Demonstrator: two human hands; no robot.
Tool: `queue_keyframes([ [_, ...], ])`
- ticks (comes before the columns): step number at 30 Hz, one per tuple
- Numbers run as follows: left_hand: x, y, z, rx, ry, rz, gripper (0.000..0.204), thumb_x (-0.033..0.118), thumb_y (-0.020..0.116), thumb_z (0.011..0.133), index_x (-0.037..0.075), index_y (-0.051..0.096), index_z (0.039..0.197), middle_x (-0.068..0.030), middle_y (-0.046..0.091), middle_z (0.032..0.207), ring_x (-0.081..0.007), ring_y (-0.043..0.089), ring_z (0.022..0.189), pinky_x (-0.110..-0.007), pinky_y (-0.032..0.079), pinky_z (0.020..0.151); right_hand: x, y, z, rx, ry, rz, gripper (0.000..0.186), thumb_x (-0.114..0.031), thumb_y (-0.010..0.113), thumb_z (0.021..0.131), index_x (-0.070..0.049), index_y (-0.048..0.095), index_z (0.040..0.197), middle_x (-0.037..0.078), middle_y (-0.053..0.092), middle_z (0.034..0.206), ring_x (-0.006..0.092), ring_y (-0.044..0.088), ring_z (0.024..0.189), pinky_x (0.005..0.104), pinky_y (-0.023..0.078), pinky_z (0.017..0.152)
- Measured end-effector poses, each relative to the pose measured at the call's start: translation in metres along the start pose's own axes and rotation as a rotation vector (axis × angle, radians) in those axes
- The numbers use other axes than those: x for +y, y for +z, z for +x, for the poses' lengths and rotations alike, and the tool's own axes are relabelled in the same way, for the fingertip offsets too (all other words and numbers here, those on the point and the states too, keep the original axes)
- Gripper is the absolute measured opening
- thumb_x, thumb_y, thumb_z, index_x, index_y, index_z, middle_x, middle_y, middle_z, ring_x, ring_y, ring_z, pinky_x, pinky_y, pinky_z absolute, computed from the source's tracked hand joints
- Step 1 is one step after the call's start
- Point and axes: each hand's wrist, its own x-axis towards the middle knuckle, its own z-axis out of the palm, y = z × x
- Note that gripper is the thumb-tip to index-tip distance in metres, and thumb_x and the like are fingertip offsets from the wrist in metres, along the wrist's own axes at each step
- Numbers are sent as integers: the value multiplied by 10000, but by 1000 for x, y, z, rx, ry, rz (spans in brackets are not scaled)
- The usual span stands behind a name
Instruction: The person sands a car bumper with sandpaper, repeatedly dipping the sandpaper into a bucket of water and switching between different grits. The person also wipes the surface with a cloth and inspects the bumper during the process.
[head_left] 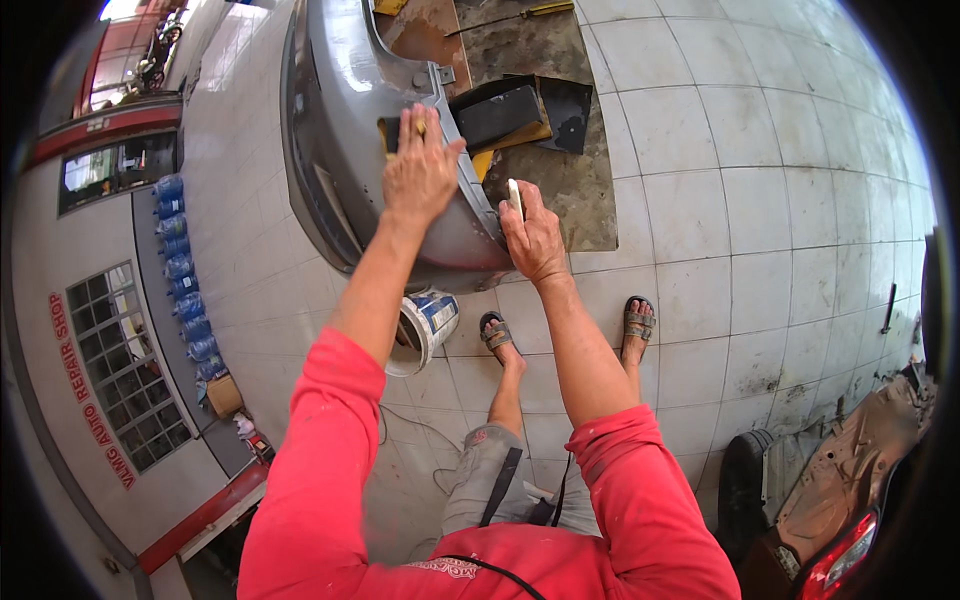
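Observation:
A grey car bumper (345, 75) stretches up from the middle of the view, its curved end nearest me. My left hand (418, 185) lies on its upper face, fingers extended and pressing down a piece of sandpaper (390, 137); some yellow shows between the fingers. Beside the bumper's right edge, my right hand (535, 240) is closed around a slim white piece (515, 197), whose kind I cannot make out. Dark sandpaper sheets (500, 115) with yellow backing lie just beyond that hand, on a stained board (590, 200).
Below the bumper's near end, a white-and-blue bucket (428, 328) leans close to my left sandal (497, 335). A yellow-handled tool (545, 10) rests on the board's far part. Blue water bottles (178, 265) line the left wall. Car body parts (840, 470) lie at lower right.

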Motion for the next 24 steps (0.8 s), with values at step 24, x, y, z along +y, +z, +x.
queue_keyframes([
  [24, -67, -33, -72, -20, 148, -243, 534, 335, 609, 1090, 116, 583, 1576, -192, 564, 1614, -386, 462, 1555, -467, 455, 1233, -1, -4, 10, 50, -141, -149, 49, -115, 660, 1033, -83, 641, 1066, 212, 611, 1336, 431, 719, 929, 488, 634, 703],
])
